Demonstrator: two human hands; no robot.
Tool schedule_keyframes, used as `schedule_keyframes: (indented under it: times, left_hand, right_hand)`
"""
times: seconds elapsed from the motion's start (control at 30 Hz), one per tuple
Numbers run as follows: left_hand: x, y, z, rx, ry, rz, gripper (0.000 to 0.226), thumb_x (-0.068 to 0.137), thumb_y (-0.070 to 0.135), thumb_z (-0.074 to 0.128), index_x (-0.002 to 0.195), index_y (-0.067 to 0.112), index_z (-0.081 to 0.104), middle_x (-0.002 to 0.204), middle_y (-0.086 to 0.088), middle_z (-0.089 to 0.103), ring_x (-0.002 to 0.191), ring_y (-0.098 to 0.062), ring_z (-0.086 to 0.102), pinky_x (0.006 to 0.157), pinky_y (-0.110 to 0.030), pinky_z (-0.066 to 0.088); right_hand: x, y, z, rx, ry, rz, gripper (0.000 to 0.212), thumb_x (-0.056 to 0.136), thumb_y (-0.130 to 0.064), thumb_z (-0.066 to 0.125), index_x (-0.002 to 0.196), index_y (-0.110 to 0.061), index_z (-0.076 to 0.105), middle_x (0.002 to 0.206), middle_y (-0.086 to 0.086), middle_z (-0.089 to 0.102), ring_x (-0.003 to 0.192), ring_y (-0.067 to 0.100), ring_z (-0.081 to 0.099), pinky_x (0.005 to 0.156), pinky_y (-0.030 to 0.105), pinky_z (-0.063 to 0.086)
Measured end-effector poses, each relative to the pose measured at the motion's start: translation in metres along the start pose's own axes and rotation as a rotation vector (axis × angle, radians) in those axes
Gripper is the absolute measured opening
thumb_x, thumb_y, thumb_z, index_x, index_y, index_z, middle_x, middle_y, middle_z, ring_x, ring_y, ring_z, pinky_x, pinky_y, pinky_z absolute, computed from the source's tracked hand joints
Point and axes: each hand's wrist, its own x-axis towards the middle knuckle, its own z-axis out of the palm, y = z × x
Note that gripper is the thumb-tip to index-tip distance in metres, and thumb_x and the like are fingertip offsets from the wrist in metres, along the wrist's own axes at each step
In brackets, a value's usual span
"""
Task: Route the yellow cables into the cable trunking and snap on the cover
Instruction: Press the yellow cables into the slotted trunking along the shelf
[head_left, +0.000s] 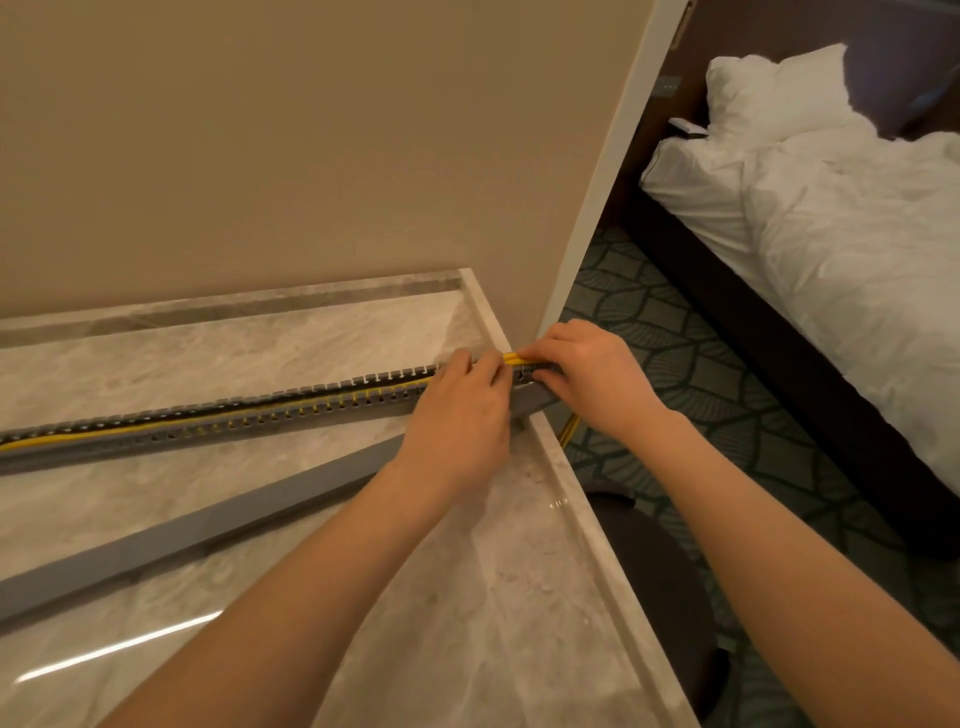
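Observation:
A long grey slotted cable trunking (218, 421) lies across the marble counter, running from the left edge to the counter's right corner. Yellow cables (156, 426) lie inside it along its length and come out at the right end, where a stretch hangs down past the counter edge. My left hand (457, 410) presses on the trunking near its right end, fingers on the cables. My right hand (587, 374) pinches the yellow cables at the trunking's end. The grey cover (208, 525) lies loose on the counter in front, angled toward the trunking's right end.
The marble counter (415, 597) has a raised rim and ends at the right beside a beige wall. Beyond it are patterned carpet (675, 353), a dark round stool (649, 571) below the counter edge, and a bed with white bedding (831, 218).

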Motion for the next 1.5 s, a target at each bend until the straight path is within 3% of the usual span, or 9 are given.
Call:
schedule_keyframes:
  times: [0.33,0.47,0.57,0.7,0.8,0.9,1.0,1.3,1.5]
  left_hand:
    - [-0.003,0.003,0.011,0.009,0.031,-0.050,0.049,0.092,0.031,0.043,0.135,0.010,0.035,0.132,-0.008,0.042,0.119,-0.026,0.037,0.103,-0.037,0.033]
    - [0.000,-0.001,0.011,-0.007,0.046,-0.062,0.051,0.091,0.033,0.044,0.136,0.013,0.035,0.133,-0.005,0.044,0.122,-0.025,0.037,0.105,-0.037,0.026]
    - [-0.002,-0.001,0.012,0.033,0.023,-0.031,0.055,0.090,0.035,0.045,0.137,0.009,0.033,0.134,-0.009,0.044,0.120,-0.027,0.038,0.104,-0.037,0.027]
    - [0.000,-0.003,0.009,0.017,0.010,-0.021,0.056,0.089,0.038,0.046,0.136,0.011,0.035,0.133,-0.009,0.046,0.115,-0.028,0.042,0.103,-0.037,0.027]
    - [-0.001,-0.009,0.006,-0.042,0.020,0.005,0.052,0.089,0.035,0.046,0.136,0.012,0.038,0.132,-0.007,0.049,0.113,-0.027,0.043,0.103,-0.035,0.024]
    - [-0.007,-0.012,0.004,-0.090,0.019,-0.002,0.048,0.091,0.031,0.046,0.136,0.015,0.041,0.139,-0.004,0.047,0.124,-0.024,0.041,0.114,-0.041,0.005]
    - [-0.018,-0.013,0.002,-0.170,0.075,-0.031,0.040,0.092,0.027,0.048,0.131,0.018,0.050,0.140,0.002,0.048,0.135,-0.018,0.035,0.111,-0.050,-0.014]
    - [-0.085,-0.056,-0.010,-0.099,0.043,-0.164,0.045,0.092,0.033,0.047,0.136,0.028,0.042,0.141,0.009,0.043,0.136,-0.012,0.028,0.111,-0.052,-0.013]
    - [-0.147,-0.110,-0.023,-0.035,-0.019,-0.339,0.048,0.092,0.040,0.044,0.138,0.027,0.037,0.139,0.007,0.046,0.133,-0.016,0.032,0.111,-0.058,-0.006]
  right_hand:
    - [-0.008,-0.010,0.007,-0.138,0.014,-0.032,0.018,0.080,-0.011,0.067,0.098,-0.010,0.069,0.079,0.008,0.064,0.073,0.028,0.060,0.045,0.030,0.043]
    - [-0.021,-0.011,0.014,-0.060,-0.048,0.004,0.041,0.090,-0.025,0.056,0.127,-0.007,0.054,0.115,0.009,0.062,0.102,0.026,0.057,0.079,0.037,0.052]
    - [-0.027,-0.005,0.009,0.090,-0.048,0.025,0.041,0.091,-0.022,0.055,0.130,-0.010,0.052,0.129,0.006,0.057,0.118,0.020,0.053,0.099,0.033,0.043]
    - [-0.029,0.004,-0.001,0.142,0.065,0.127,0.030,0.090,-0.017,0.056,0.118,-0.009,0.062,0.114,0.006,0.065,0.106,0.021,0.058,0.091,0.027,0.043]
    - [-0.031,0.004,0.000,0.058,-0.020,0.144,0.035,0.090,-0.024,0.056,0.123,-0.010,0.059,0.116,0.005,0.063,0.108,0.020,0.053,0.092,0.028,0.041]
    - [-0.028,0.000,0.001,-0.006,-0.090,0.143,0.042,0.090,-0.030,0.056,0.126,-0.010,0.054,0.115,0.007,0.060,0.108,0.022,0.049,0.093,0.033,0.042]
    - [-0.021,-0.006,-0.001,-0.050,-0.156,0.159,0.045,0.089,-0.036,0.055,0.127,-0.011,0.050,0.115,0.007,0.056,0.106,0.023,0.046,0.092,0.036,0.042]
    - [-0.001,-0.060,-0.017,-0.296,-0.416,0.373,0.054,0.089,-0.050,0.044,0.129,-0.014,0.045,0.131,0.012,0.049,0.123,0.034,0.040,0.103,0.048,0.031]
    - [0.035,-0.172,-0.015,-0.180,-0.457,0.034,0.048,0.090,-0.049,0.045,0.128,-0.019,0.047,0.124,0.010,0.055,0.111,0.031,0.051,0.086,0.041,0.043]
